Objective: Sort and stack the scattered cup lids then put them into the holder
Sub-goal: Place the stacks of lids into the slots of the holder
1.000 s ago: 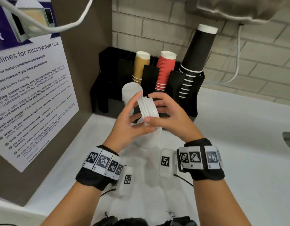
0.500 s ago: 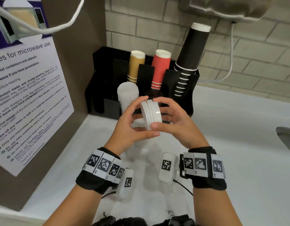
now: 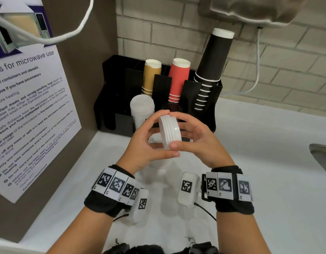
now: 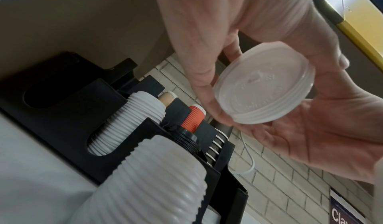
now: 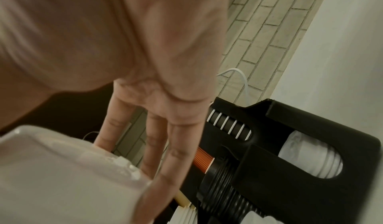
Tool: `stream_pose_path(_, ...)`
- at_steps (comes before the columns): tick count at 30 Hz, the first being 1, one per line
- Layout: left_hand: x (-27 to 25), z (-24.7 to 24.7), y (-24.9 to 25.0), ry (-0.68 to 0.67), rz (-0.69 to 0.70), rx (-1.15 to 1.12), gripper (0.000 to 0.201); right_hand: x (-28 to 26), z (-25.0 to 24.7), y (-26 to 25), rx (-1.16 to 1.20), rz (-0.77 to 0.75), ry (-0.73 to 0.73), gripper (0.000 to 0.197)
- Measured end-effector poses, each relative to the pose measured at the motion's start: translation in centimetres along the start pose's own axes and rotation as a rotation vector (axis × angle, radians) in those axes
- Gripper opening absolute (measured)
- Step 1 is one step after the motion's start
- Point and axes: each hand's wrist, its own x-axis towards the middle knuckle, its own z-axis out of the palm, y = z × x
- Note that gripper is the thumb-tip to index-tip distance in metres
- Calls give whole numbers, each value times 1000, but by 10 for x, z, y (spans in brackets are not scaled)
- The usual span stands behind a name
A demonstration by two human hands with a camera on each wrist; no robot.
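Observation:
A short stack of white cup lids (image 3: 170, 132) is held on edge between both hands, above the white counter and in front of the black holder (image 3: 111, 99). My left hand (image 3: 159, 135) curls round the stack's left side, thumb underneath. My right hand (image 3: 184, 132) grips its right side with thumb and fingers. In the left wrist view the lid stack (image 4: 263, 95) shows its flat face between the fingers. The right wrist view shows the lids (image 5: 62, 170) close up and blurred. The holder has a white lid stack (image 3: 142, 109) and black lids (image 3: 170, 107) in its front slots.
Tan cups (image 3: 151, 77), red cups (image 3: 178, 79) and tall black cups (image 3: 213, 61) stand upside down in the holder's back slots. A brown side panel with a microwave notice (image 3: 30, 116) is on the left. A sink edge (image 3: 321, 154) lies at right. A brick wall stands behind.
Both hands have kept hold of the lid stack, turned it a little and brought it slightly lower and nearer to me in front of the holder.

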Motion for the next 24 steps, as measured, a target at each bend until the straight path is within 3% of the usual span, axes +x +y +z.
stream_pose_path(11,5,3,-6,17,-2,32,100,7,1,-2,-90,-79,49,63)
stream_pose_path(13,6,-1,-8,37,-11,40,101,14,-9,-4,-112,-116,115,62)
stream_pose_path(15,6,-10,-10,93,-28,48,93,24,-29,-3,-147,-156,274,61)
stream_pose_path(18,3,-25,-13,201,-40,67,66,41,-69,6,-330,-144,453,62)
stream_pose_path(20,1,-35,-15,257,-37,98,50,51,-92,18,-521,-55,449,64)
stream_pose_path(24,0,-46,-18,320,-46,157,42,67,-109,42,-717,107,280,66)
